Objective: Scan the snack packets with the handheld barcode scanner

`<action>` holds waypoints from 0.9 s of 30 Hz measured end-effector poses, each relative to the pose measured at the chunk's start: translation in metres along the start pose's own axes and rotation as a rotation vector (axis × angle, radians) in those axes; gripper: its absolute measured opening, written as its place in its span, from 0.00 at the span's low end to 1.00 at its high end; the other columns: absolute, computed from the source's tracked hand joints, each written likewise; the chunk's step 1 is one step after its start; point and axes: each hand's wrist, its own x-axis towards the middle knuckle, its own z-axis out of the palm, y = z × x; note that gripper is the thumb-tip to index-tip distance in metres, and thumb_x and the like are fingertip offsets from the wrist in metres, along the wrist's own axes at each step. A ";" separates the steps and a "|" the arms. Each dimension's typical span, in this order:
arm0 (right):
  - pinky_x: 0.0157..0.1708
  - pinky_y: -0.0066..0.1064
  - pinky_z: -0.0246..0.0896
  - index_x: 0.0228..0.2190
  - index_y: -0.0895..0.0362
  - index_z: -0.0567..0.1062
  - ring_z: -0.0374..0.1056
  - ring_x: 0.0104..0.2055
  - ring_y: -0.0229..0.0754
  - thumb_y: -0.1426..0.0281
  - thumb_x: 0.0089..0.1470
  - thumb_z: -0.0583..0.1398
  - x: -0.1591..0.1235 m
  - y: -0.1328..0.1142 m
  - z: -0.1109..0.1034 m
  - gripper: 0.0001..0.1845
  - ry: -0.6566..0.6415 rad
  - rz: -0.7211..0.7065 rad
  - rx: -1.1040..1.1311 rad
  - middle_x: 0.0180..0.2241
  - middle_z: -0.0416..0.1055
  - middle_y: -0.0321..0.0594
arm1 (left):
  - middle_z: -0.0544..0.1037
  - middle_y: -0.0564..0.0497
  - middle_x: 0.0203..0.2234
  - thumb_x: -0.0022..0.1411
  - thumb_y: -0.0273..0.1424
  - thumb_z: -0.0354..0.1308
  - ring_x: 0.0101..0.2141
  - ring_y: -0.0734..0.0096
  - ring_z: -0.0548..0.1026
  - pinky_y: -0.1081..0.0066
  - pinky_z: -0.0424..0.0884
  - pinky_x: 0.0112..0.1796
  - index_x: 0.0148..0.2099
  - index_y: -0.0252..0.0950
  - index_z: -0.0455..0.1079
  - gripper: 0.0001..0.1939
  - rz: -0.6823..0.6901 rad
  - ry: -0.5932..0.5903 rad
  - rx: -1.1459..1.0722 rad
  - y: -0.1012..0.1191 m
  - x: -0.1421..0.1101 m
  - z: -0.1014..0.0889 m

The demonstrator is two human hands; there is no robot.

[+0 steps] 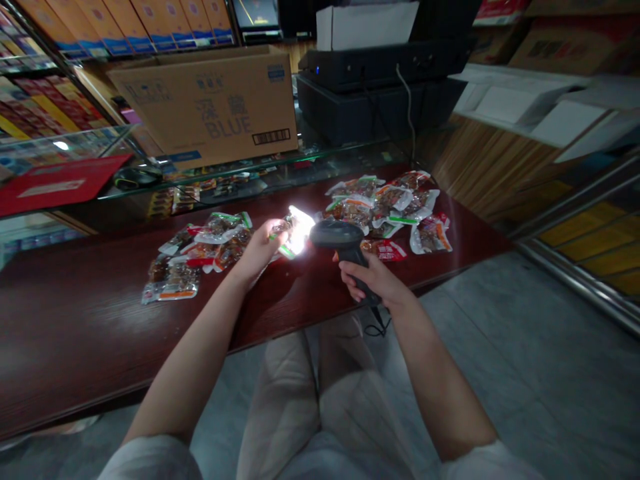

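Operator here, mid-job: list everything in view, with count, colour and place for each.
Snack packets: many, clear with orange and green trim, two heaps on the counter.
Counter: one, dark red wood, under the packets.
Barcode scanner: one, black, in the right hand.
Cardboard box: one, tan, behind the counter.
Red folder: one, red, on the glass case.
Glass case: one, behind the counter.
Black machine: one, black, right of the box.
Left hand: one, holding a single packet.
Right hand: one, gripping the scanner.
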 end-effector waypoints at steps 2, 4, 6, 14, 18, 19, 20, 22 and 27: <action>0.12 0.22 0.54 0.39 0.55 0.68 0.55 0.12 0.28 0.54 0.48 0.70 -0.001 0.000 0.002 0.25 0.004 0.009 -0.002 0.18 0.63 0.23 | 0.78 0.43 0.46 0.59 0.40 0.59 0.40 0.64 0.77 0.66 0.74 0.39 0.54 0.35 0.68 0.23 -0.019 0.006 -0.013 0.001 -0.001 0.001; 0.12 0.22 0.54 0.39 0.56 0.68 0.55 0.12 0.28 0.54 0.47 0.70 -0.002 -0.001 0.003 0.26 0.007 0.019 0.012 0.18 0.64 0.23 | 0.78 0.44 0.45 0.59 0.40 0.58 0.40 0.65 0.77 0.66 0.75 0.39 0.54 0.35 0.68 0.23 -0.026 0.020 -0.030 0.005 -0.003 0.003; 0.12 0.22 0.53 0.42 0.56 0.68 0.54 0.12 0.28 0.54 0.47 0.70 -0.003 -0.001 0.002 0.27 0.004 0.025 0.041 0.18 0.63 0.23 | 0.78 0.44 0.45 0.59 0.39 0.59 0.40 0.65 0.77 0.65 0.75 0.39 0.54 0.35 0.68 0.22 -0.038 0.044 -0.033 0.010 -0.005 0.003; 0.13 0.23 0.51 0.46 0.56 0.70 0.52 0.12 0.28 0.55 0.49 0.69 -0.014 0.004 -0.007 0.28 -0.057 0.027 0.104 0.18 0.62 0.23 | 0.79 0.46 0.42 0.59 0.42 0.57 0.42 0.62 0.77 0.62 0.74 0.45 0.46 0.36 0.70 0.18 0.017 0.094 0.124 0.012 -0.003 -0.005; 0.15 0.26 0.53 0.41 0.56 0.72 0.59 0.14 0.32 0.53 0.48 0.68 -0.016 -0.007 -0.022 0.26 0.098 -0.106 -0.001 0.19 0.65 0.28 | 0.81 0.43 0.40 0.60 0.41 0.56 0.45 0.54 0.78 0.59 0.70 0.49 0.44 0.37 0.72 0.15 0.032 0.187 0.575 0.015 -0.001 -0.020; 0.17 0.27 0.55 0.39 0.56 0.73 0.61 0.16 0.34 0.52 0.48 0.68 -0.016 -0.012 -0.030 0.24 0.169 -0.168 -0.044 0.19 0.67 0.30 | 0.81 0.41 0.38 0.61 0.40 0.55 0.45 0.50 0.78 0.57 0.70 0.49 0.43 0.37 0.73 0.14 0.002 0.229 0.695 0.017 -0.002 -0.026; 0.19 0.29 0.58 0.37 0.56 0.74 0.64 0.18 0.37 0.51 0.49 0.67 -0.014 -0.018 -0.042 0.23 0.248 -0.237 -0.091 0.20 0.69 0.33 | 0.81 0.40 0.37 0.61 0.40 0.54 0.45 0.47 0.78 0.54 0.69 0.49 0.42 0.37 0.74 0.14 -0.032 0.274 0.802 0.019 -0.002 -0.032; 0.23 0.31 0.60 0.36 0.56 0.75 0.66 0.22 0.39 0.53 0.51 0.65 -0.009 -0.032 -0.071 0.20 0.410 -0.358 -0.172 0.22 0.73 0.39 | 0.80 0.34 0.36 0.63 0.39 0.51 0.47 0.38 0.76 0.47 0.67 0.50 0.41 0.35 0.75 0.16 -0.090 0.359 0.987 0.022 -0.006 -0.045; 0.25 0.32 0.57 0.39 0.62 0.77 0.70 0.28 0.41 0.59 0.53 0.61 0.014 -0.064 -0.154 0.20 0.741 -0.451 -0.232 0.35 0.79 0.55 | 0.76 0.24 0.46 0.65 0.34 0.47 0.55 0.25 0.66 0.30 0.58 0.51 0.47 0.27 0.75 0.20 -0.199 0.589 1.201 0.026 -0.017 -0.066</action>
